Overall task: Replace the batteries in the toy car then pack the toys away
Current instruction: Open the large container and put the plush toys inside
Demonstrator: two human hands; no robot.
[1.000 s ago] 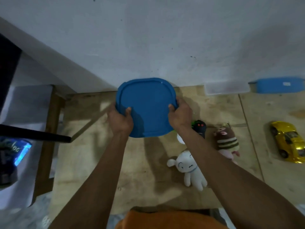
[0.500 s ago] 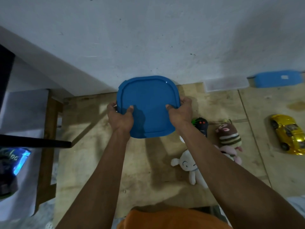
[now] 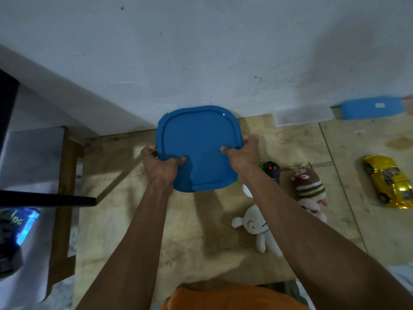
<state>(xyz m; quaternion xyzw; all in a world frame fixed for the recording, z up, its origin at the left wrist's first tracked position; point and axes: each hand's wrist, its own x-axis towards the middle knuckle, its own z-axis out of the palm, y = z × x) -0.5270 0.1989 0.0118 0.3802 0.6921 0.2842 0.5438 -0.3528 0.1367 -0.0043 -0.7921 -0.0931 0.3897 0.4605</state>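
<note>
Both hands grip a blue lid (image 3: pixel 199 146) above the far part of the wooden table (image 3: pixel 125 220): the left hand (image 3: pixel 159 167) is closed over its near left corner with the thumb on top, and the right hand (image 3: pixel 242 154) is closed over its right edge, thumb pressed onto the face. Whether a box sits beneath the lid cannot be told. It looks like thin, light, fairly stiff plastic with a raised rim, probably smooth and a little slippery, so the opposite edges seem the sound place to hold it. Near the table's right edge lies the yellow toy car (image 3: pixel 390 181), hard and glossy, likely best lifted by its sides. Between car and lid lie a white plush toy (image 3: pixel 257 227), a striped plush toy (image 3: pixel 309 183) and a small black toy (image 3: pixel 272 171); the plush ones are soft and easy to grasp anywhere.
</note>
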